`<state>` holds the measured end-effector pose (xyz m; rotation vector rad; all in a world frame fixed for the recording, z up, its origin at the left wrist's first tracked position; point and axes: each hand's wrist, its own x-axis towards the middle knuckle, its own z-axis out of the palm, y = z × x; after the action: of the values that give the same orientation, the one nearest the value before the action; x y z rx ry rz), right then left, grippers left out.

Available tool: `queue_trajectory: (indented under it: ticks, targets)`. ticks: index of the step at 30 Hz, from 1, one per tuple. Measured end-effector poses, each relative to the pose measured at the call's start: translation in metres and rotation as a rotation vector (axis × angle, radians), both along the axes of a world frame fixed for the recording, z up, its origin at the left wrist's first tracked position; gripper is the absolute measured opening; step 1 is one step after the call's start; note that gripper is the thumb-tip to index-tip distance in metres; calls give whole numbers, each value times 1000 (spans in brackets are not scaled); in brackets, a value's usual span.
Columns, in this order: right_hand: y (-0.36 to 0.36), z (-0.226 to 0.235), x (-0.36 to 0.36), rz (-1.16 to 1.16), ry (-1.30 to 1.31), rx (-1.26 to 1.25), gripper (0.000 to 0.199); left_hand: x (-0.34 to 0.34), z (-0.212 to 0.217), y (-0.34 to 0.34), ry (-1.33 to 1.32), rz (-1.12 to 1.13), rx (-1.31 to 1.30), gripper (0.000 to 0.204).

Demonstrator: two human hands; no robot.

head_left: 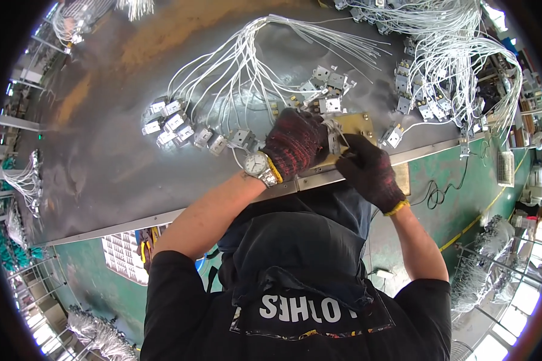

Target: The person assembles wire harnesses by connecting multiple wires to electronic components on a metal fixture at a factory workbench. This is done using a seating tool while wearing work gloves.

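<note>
At two o'clock from centre, over a brass-coloured plate point(356, 124) on the grey metal desk point(102, 180), the red-and-black-gloved left hand point(297, 139) pinches a boxy silver metal part point(333, 138); how the dark-gloved right hand point(369, 168) grips cannot be told.

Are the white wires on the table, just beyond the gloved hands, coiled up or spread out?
Spread out: from a gathered bend, the white wires fan toward silver connectors on the table.

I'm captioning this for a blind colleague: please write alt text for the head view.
A person's gloved left hand and right hand meet at a metallic part over a brass-coloured plate, at the edge of a metal table. Beyond them lie white wires with grey blocks; another wire heap fills the upper right.
</note>
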<state>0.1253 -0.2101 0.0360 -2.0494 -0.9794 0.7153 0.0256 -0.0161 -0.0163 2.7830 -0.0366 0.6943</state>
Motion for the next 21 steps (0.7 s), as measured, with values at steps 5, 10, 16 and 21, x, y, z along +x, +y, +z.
queue_trajectory:
  ticks: [5,10,16,21]
  targets:
    - [-22,9,12,120,-103,122,38,-3,3,-4,134,47,61,31]
    - [-18,18,-1,184,-336,106,34,2,8,-6,173,23,-9,31]
    - [-8,30,-13,128,-431,2,32,6,7,-6,233,46,57,30]
    - [-4,19,-17,103,-555,64,33,13,15,-11,341,89,65,25]
